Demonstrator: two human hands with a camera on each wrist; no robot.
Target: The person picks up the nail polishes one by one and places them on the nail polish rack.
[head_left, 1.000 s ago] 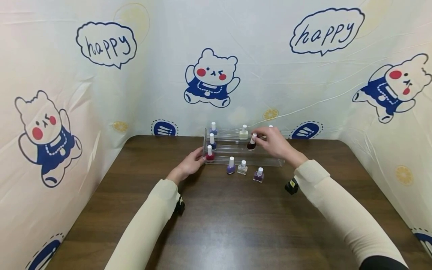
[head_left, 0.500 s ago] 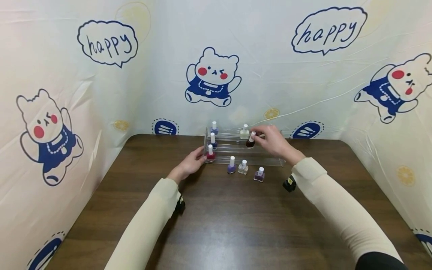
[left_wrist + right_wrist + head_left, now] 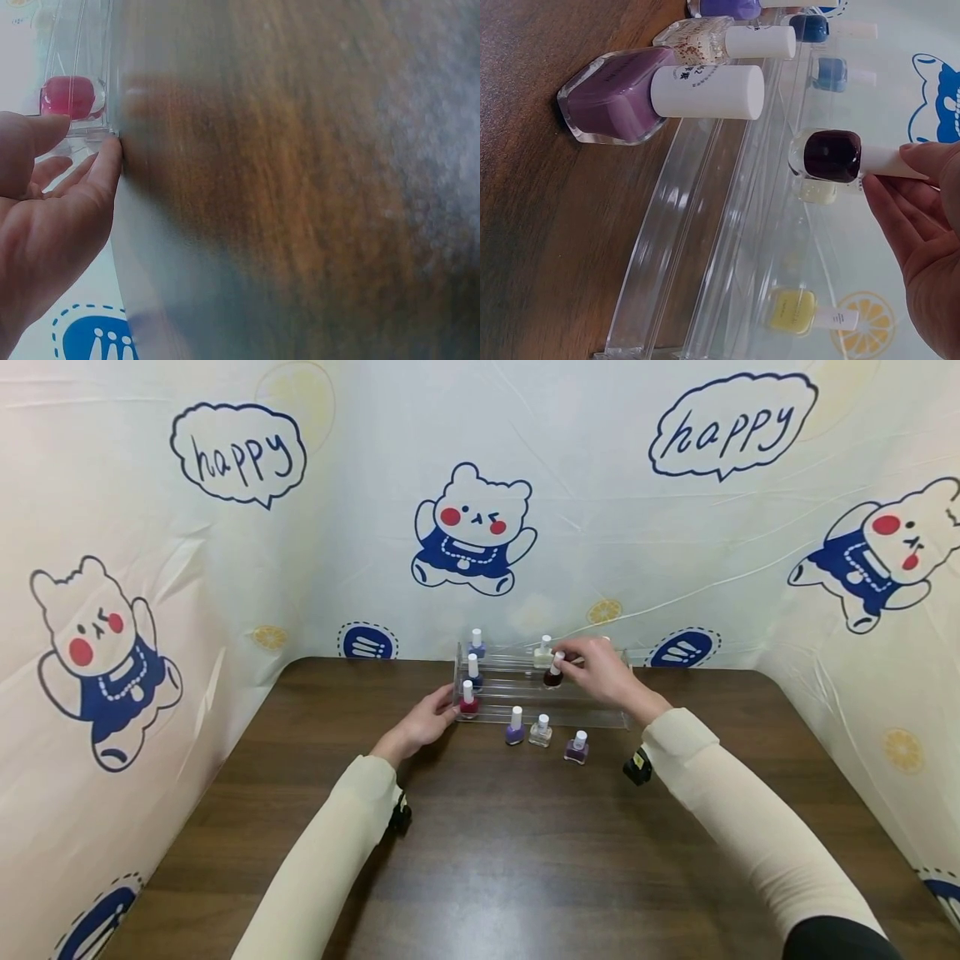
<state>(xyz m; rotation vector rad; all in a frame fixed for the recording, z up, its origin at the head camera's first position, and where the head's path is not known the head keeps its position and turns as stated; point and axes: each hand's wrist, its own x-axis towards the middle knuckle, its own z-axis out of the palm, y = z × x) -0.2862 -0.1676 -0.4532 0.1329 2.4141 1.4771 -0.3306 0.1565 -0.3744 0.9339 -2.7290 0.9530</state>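
My right hand (image 3: 606,675) pinches the white cap of a dark maroon nail polish bottle (image 3: 832,156). It holds the bottle upright at the middle tier of a clear stepped display rack (image 3: 577,720). My left hand (image 3: 422,723) grips the rack's left end, thumb and fingers at its lower corner in the left wrist view. Close to that thumb, a red nail polish (image 3: 69,97) stands on the lowest tier. Behind it on the higher tiers are a dark blue polish (image 3: 473,678) and a lighter blue one (image 3: 477,649). A pale yellow polish (image 3: 543,656) stands on the top tier.
On the table before the rack stand a violet polish (image 3: 513,732), a clear glittery one (image 3: 540,735) and a purple one (image 3: 615,97). A yellow polish (image 3: 793,311) sits on the top tier toward the right. A printed cloth (image 3: 360,527) hangs behind the table (image 3: 480,860).
My right hand has shifted slightly left along the middle tier with the maroon nail polish bottle. The left hand keeps its place at the rack's end.
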